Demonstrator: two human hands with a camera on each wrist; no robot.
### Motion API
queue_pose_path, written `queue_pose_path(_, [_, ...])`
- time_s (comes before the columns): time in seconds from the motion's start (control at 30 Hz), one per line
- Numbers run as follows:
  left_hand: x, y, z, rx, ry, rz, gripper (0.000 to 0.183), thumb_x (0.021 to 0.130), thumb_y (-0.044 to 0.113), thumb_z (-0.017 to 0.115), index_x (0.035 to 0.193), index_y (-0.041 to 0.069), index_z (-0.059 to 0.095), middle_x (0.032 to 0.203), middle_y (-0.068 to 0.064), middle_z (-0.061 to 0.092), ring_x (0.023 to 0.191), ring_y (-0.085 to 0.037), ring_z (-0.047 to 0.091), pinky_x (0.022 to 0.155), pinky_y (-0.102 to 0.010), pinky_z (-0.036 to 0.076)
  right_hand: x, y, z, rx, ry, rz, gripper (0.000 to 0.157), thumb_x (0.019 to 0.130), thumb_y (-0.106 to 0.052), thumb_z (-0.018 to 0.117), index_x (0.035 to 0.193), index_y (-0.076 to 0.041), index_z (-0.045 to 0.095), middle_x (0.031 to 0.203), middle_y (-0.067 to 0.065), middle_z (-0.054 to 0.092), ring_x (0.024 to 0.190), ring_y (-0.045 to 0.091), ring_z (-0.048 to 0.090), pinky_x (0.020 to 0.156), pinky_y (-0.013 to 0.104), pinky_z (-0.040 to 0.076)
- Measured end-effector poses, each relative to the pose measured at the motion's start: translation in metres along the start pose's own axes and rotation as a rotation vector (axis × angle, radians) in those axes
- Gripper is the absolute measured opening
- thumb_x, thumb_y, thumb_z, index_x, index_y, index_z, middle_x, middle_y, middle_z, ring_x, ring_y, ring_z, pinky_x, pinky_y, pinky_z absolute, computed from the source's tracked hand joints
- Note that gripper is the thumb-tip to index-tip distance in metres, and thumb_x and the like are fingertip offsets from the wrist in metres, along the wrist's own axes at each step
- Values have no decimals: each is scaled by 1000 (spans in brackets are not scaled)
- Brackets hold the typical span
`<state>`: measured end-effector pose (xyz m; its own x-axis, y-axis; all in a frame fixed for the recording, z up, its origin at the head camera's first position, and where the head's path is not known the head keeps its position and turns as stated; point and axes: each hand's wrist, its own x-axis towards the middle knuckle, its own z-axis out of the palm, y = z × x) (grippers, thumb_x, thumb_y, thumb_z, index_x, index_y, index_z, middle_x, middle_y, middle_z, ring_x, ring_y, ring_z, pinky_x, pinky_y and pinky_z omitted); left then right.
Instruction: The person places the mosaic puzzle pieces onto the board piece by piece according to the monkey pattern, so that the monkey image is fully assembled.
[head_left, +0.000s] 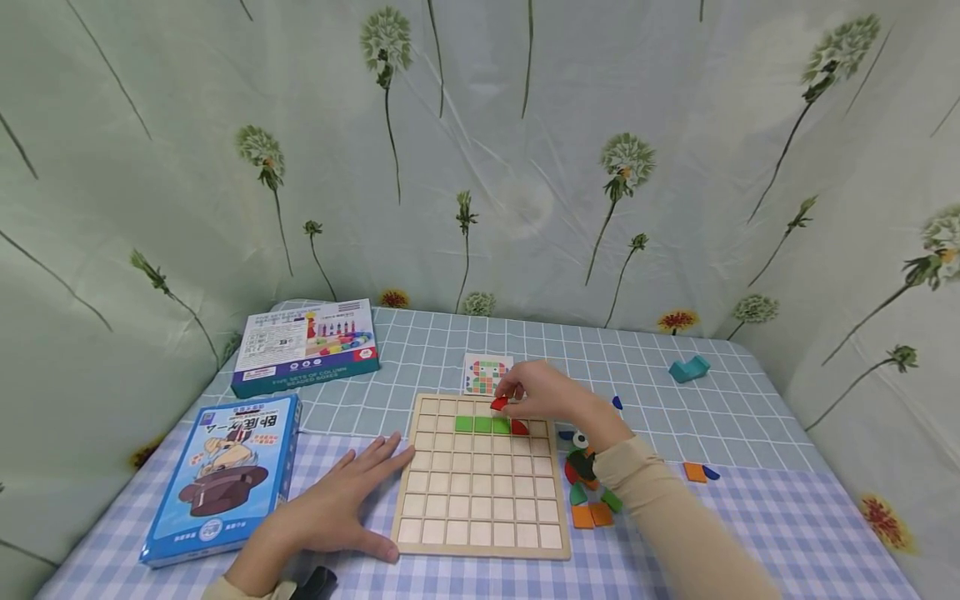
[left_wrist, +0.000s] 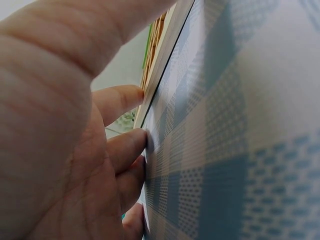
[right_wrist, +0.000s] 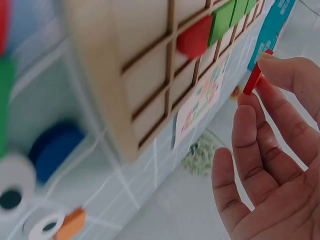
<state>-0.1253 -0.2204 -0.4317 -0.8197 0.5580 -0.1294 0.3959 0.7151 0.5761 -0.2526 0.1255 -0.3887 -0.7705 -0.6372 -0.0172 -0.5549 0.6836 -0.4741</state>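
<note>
A wooden grid board lies on the table, with a row of green square tiles and a red quarter-round tile set in its second row from the top. My right hand is over the board's far edge and pinches another red tile between thumb and fingers, above the grid. With fingers spread, my left hand rests at the board's left edge, its thumb and fingertips along the frame. Just behind the board lies a pattern card showing coloured blocks, partly overlapped by the right hand.
Loose coloured tiles lie in a cluster right of the board, partly under the right forearm. Farther right are an orange tile and a teal piece. A blue box and a teal-edged box stand at the left.
</note>
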Motion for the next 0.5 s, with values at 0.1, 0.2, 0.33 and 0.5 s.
queue_pose_path(0.1, [0, 0, 0, -3, -3, -3, 124, 70, 64, 93, 170, 19, 35, 179, -18, 23, 164, -51, 19, 125, -82, 13, 7, -7, 5, 0, -10, -38, 10, 96, -14, 78, 105, -10, 80, 100, 1, 77, 84, 8, 64, 76, 20, 55])
queue_pose_path(0.2, [0, 1, 0, -5, -3, -3, 124, 70, 64, 93, 170, 19, 35, 179, -18, 23, 164, -51, 19, 125, -82, 13, 15, -13, 11, 18, -26, -66, 12, 95, -10, 77, 106, -8, 80, 99, 1, 77, 80, 5, 61, 74, 19, 54])
queue_pose_path(0.33, [0, 1, -1, -5, -3, -3, 124, 71, 64, 93, 170, 19, 34, 179, -18, 23, 164, -51, 19, 124, -83, 13, 25, -20, 20, 38, -53, -79, 13, 95, -9, 77, 108, -7, 80, 97, 0, 76, 77, 4, 56, 72, 19, 51])
queue_pose_path(0.5, [0, 0, 0, 3, -1, 1, 124, 71, 65, 92, 170, 19, 34, 179, -19, 23, 164, -51, 19, 124, -83, 14, 35, -28, 30, 24, -77, -107, 14, 96, -11, 78, 110, -6, 80, 102, 2, 78, 84, 6, 65, 79, 19, 55])
